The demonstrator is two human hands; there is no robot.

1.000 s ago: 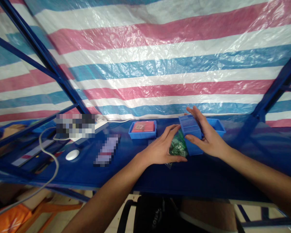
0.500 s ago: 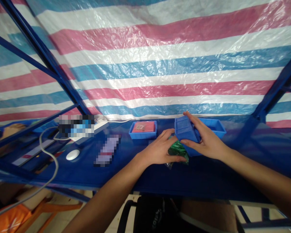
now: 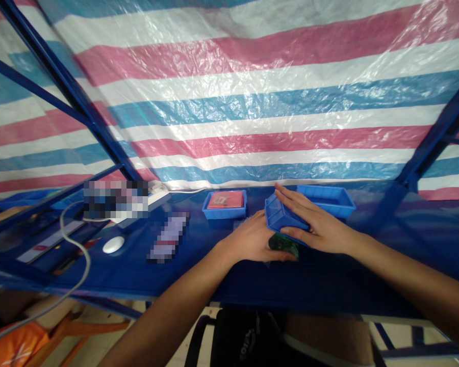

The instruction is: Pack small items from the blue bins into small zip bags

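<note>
- The tipped bin (image 3: 279,214) has swung further over and come a little left and lower than a second ago, leaning over the left hand (image 3: 254,242) with its ribbed outside turned up; its mouth is out of sight
- The right hand (image 3: 325,229) has travelled with it and grasps the bin, thumb on the near side, fingers laid along the far side
- The left hand has hardly moved; it is cupped about the green packets (image 3: 285,245), thumb stretched out on the near side, fingers now partly covered by the bin; I cannot tell how firmly it grips
- The green packets show less than they did: only a strip remains in view between the left thumb and the bin's lower edge, in from the front edge of the table (image 3: 199,275)
- For the work in hand, this seems to bring bin and packets close together between both hands; whether any packet lies inside the bin, or under it, is hidden
- The other blue bin (image 3: 334,209), at the table's back edge to the right, shows more of its length now that the right hand has shifted
- The pink-filled bin (image 3: 226,212), near the back edge and left of the hands, has stayed put
</note>
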